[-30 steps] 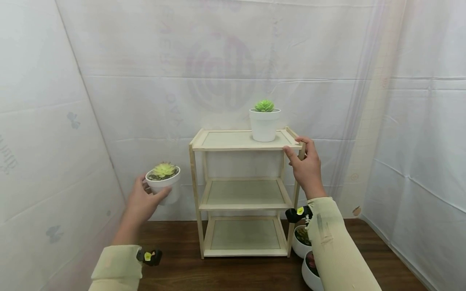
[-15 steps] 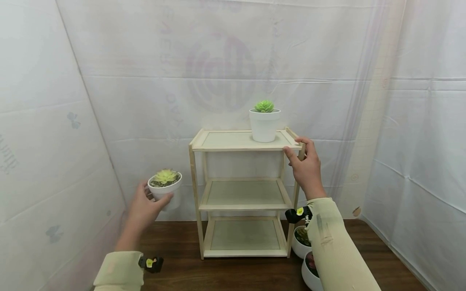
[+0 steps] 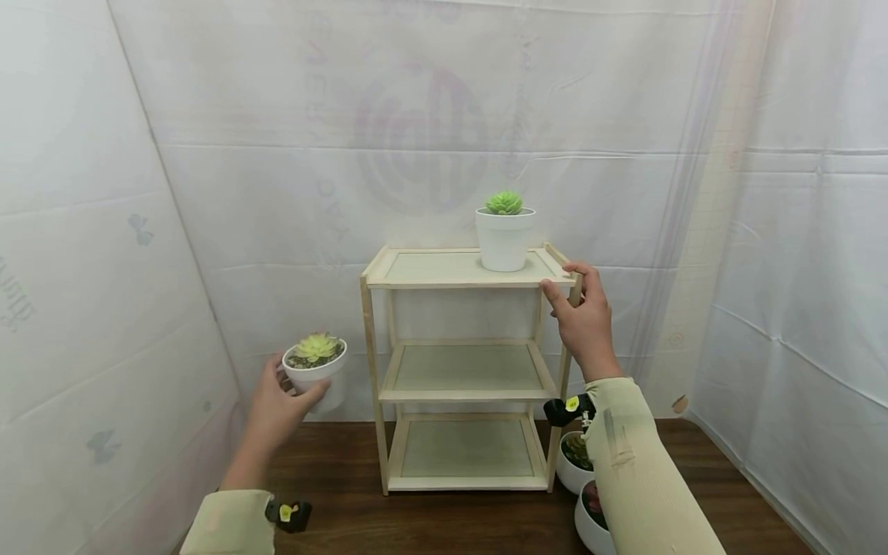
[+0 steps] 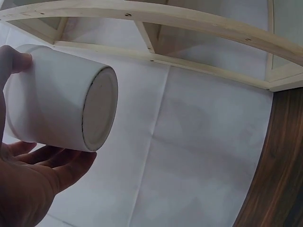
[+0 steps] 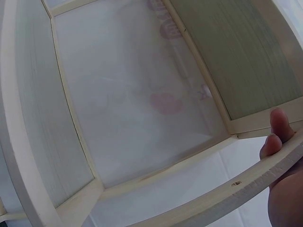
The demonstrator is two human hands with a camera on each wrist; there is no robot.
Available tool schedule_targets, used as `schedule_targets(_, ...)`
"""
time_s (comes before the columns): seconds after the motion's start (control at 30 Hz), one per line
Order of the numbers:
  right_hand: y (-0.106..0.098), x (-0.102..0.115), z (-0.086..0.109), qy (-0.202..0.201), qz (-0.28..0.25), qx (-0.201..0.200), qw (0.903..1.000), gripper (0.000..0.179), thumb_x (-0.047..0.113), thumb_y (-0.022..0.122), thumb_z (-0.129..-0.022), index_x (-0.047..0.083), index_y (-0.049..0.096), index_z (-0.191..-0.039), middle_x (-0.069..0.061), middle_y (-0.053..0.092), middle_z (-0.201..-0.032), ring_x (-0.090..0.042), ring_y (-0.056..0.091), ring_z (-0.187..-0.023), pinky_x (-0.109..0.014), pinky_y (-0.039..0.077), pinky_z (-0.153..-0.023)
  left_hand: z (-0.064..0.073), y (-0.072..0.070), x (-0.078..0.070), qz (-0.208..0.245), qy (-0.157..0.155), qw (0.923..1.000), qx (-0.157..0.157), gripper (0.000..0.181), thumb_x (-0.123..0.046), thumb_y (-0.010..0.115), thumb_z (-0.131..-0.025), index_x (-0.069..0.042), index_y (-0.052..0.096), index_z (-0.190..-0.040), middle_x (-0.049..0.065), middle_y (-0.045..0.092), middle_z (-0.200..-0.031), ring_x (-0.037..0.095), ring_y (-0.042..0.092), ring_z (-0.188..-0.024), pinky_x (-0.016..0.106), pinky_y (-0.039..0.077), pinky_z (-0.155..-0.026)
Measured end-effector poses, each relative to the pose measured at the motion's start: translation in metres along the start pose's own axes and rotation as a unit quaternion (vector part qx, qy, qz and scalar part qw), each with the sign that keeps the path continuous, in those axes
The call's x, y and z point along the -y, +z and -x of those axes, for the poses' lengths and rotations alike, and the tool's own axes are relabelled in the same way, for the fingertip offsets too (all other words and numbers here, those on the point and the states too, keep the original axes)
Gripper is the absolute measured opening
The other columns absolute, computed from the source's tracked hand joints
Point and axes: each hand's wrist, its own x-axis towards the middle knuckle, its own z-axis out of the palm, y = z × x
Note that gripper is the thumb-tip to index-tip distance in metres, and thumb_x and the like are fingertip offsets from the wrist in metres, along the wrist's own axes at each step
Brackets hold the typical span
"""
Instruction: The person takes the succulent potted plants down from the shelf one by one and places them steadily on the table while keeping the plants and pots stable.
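Note:
My left hand (image 3: 274, 408) grips a white potted succulent (image 3: 308, 378) with yellow-green leaves, left of the shelf and raised off the tabletop. In the left wrist view the white pot (image 4: 61, 99) lies between thumb and fingers, its flat base visible and the plant hidden. At the upper right corner of a pale wooden three-tier shelf (image 3: 468, 370), my right hand (image 3: 586, 327) holds the frame, thumb at the front. The right wrist view has two fingertips (image 5: 279, 125) showing past a wooden upright (image 5: 236, 184).
On the shelf's top tier, toward the right, stands a white pot with a bright green succulent (image 3: 505, 239). Two more potted plants, one greenish (image 3: 574, 466) and one reddish (image 3: 593, 524), sit right of the shelf, partly behind my right arm. The tabletop (image 3: 333, 493) is dark wood.
My left hand has sunk somewhat with the potted succulent, drifting slightly right, and the pot stays in its grip. The right hand and the shelf have not moved.

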Motion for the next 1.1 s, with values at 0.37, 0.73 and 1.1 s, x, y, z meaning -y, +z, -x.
schedule_targets(0.37, 0.000, 0.000, 0.001, 0.002, 0.000, -0.001, 1.0000, 0.061, 0.058, 0.059, -0.089, 0.025, 0.042, -0.138, -0.010, 0.056, -0.126, -0.020, 0.061, -0.078, -0.035, 0.048, -0.067, 0.005, 0.005, 0.011, 0.006, -0.005, 0.9999, 0.007, 0.106, -0.045, 0.073, -0.084, -0.003, 0.005, -0.154, 0.031, 0.023, -0.154, 0.049, 0.030, -0.139, 0.054, 0.035, -0.111)
schedule_targets(0.73, -0.001, 0.001, 0.001, 0.000, -0.003, 0.001, 1.0000, 0.061, 0.057, 0.059, -0.089, 0.024, 0.042, -0.137, -0.010, 0.057, -0.125, -0.016, 0.061, -0.075, -0.035, 0.048, -0.066, 0.008, 0.009, 0.023, 0.001, -0.001, 1.0000, -0.002, 0.105, -0.043, 0.073, -0.084, -0.004, 0.005, -0.154, 0.031, 0.025, -0.153, 0.049, 0.031, -0.139, 0.054, 0.036, -0.111)
schedule_targets(1.1, 0.000, -0.001, 0.000, -0.001, 0.000, 0.000, 1.0000, 0.060, 0.058, 0.059, -0.089, 0.026, 0.042, -0.137, -0.010, 0.056, -0.128, -0.013, 0.060, -0.075, -0.035, 0.048, -0.066, 0.010, 0.013, 0.032, 0.011, 0.000, 0.9999, 0.004, 0.105, -0.042, 0.074, -0.084, -0.004, 0.005, -0.153, 0.031, 0.026, -0.153, 0.046, 0.030, -0.140, 0.053, 0.037, -0.110)
